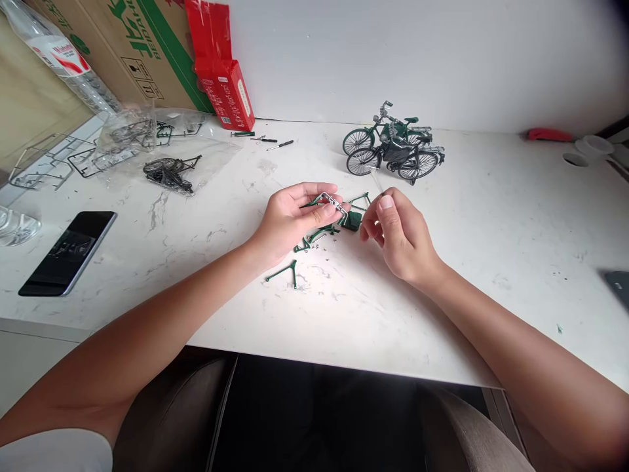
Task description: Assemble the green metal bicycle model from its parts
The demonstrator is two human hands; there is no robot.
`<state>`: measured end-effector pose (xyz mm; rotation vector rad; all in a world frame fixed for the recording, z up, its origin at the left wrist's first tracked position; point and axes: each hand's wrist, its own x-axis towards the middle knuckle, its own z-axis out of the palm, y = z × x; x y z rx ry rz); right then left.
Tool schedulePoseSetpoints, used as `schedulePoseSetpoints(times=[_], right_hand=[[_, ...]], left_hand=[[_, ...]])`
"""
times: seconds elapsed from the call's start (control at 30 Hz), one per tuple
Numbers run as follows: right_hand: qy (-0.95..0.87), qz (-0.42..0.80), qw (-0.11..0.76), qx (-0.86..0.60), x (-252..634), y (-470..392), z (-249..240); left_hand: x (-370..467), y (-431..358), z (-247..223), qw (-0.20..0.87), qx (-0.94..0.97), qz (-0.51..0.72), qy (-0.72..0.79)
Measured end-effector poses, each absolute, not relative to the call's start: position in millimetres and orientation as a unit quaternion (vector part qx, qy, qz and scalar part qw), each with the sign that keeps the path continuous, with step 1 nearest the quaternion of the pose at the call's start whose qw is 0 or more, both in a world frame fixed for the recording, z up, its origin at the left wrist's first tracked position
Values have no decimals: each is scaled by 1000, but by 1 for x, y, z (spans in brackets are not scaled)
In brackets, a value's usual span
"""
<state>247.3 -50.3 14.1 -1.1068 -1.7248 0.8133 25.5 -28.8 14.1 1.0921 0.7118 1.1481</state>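
Between thumb and fingers, my left hand (295, 219) grips a small silver model-bicycle handlebar (334, 202) above the table. My right hand (400, 229) is closed in a pinch to its right, apart from the handlebar. A thin pale sliver shows beyond the right fingertips; I cannot make out what it is. Under and beside my left hand lie green model-bicycle parts (322, 233), a dark green bag-like piece (352, 221) and tiny loose bits. Nearer the table edge lies a green forked part (293, 267).
Two assembled model bicycles (393, 147) stand at the back. Small screwdrivers (280, 145) lie behind my left hand. To the left are bagged black parts (170, 174), a phone (69, 252) and a plastic bottle (63, 59). A red box (226, 95) stands against a carton (132, 52).
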Motion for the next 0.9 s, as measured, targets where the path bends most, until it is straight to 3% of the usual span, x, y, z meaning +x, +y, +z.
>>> schedulePoseSetpoints(times=[0.3, 0.5, 0.9], right_hand=[[-607, 483, 484, -405, 237, -49, 8], [-592, 486, 512, -389, 235, -46, 11], [-592, 487, 509, -391, 237, -44, 12]], left_hand=[[28, -31, 10, 575, 557, 505, 323], [29, -35, 10, 545, 594, 489, 333], [27, -29, 13, 614, 524, 484, 337]])
